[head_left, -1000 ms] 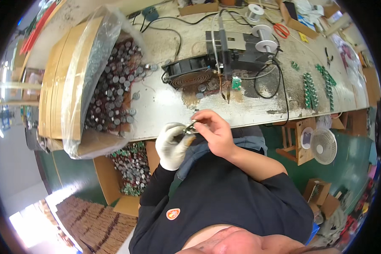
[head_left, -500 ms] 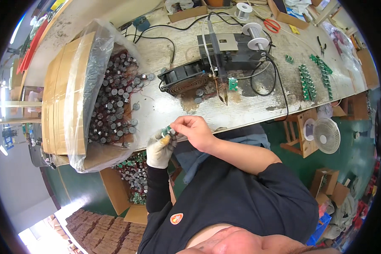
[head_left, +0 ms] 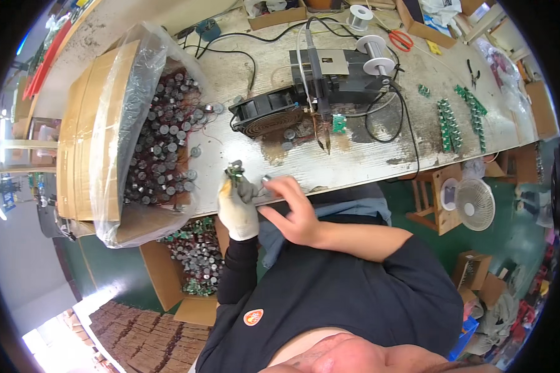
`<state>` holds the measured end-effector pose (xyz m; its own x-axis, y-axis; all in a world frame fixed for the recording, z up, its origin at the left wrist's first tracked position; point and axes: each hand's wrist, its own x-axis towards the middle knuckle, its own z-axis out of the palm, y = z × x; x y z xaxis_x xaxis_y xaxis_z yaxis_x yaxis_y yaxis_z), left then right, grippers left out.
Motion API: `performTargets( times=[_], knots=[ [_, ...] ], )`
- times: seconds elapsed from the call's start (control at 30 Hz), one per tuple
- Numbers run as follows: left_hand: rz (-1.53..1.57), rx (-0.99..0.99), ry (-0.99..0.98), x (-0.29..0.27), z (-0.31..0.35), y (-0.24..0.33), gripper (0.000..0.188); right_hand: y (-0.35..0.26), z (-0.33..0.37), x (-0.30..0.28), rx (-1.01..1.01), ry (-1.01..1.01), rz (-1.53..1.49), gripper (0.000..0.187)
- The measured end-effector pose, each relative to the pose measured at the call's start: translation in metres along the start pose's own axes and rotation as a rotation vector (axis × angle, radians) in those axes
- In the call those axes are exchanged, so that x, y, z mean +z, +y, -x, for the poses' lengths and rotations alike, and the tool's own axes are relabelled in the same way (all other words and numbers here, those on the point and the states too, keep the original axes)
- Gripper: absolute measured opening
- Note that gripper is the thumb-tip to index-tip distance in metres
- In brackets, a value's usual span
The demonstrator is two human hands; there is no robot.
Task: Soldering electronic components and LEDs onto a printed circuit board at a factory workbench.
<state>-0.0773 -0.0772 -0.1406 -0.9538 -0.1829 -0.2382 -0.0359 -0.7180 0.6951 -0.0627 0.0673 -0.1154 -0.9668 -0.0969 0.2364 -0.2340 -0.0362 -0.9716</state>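
Note:
My left hand (head_left: 239, 208), in a pale glove with grey fingers, is closed around a small green circuit board (head_left: 234, 173) just over the table's front edge. Part of the board is hidden by the fingers. My right hand (head_left: 297, 213) is bare and sits close beside it, thumb and fingers spread apart. At its fingertips shows a small silver motor (head_left: 266, 178); whether the fingers touch it I cannot make out. To the left lies a heap of small round motors (head_left: 162, 146) with thin wires, in a plastic-lined cardboard box (head_left: 96, 137).
A black fan (head_left: 264, 113) and a soldering iron (head_left: 320, 81) stand mid-table, near a solder spool (head_left: 374, 50). Rows of green boards (head_left: 448, 124), pliers (head_left: 473, 73) and red-handled scissors (head_left: 400, 41) lie right. Below the table is a carton (head_left: 162, 276) of boards and motors.
My hands have drawn apart. The left has turned its fingers upward with the board; the right has opened its pinch and shifted slightly down and right.

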Motion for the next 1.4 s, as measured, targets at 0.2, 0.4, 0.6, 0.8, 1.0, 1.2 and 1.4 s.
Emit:
performTargets(
  times=[0.2,0.4,0.6,0.8,1.0,1.2,1.4],
  knots=[
    [-0.768,0.203,0.116,0.036,0.005,0.009,0.033,0.026,-0.009,-0.14,-0.166,0.202,0.624,0.022],
    [-0.488,0.196,0.11,0.048,0.004,-0.009,0.025,0.039,-0.097,-0.174,-0.435,-0.139,0.943,0.036],
    [-0.57,0.2,0.152,0.046,0.01,-0.016,0.021,0.043,-0.112,-0.182,-0.536,-0.349,1.014,0.032],
    [-0.609,0.27,0.028,0.039,0.026,-0.017,0.019,0.013,-0.071,-0.193,-0.442,-0.321,0.815,0.03],
    [-1.111,0.456,-0.477,0.062,0.026,-0.007,0.017,-0.021,-0.016,-0.172,-0.348,-0.238,0.594,0.03],
    [-1.115,0.347,-0.732,0.079,0.032,-0.009,0.022,-0.035,0.001,-0.127,-0.324,-0.169,0.392,0.026],
    [-0.861,0.252,-0.54,0.072,0.046,0.009,0.019,-0.046,-0.004,-0.098,-0.177,-0.116,0.172,0.027]
  ],
)
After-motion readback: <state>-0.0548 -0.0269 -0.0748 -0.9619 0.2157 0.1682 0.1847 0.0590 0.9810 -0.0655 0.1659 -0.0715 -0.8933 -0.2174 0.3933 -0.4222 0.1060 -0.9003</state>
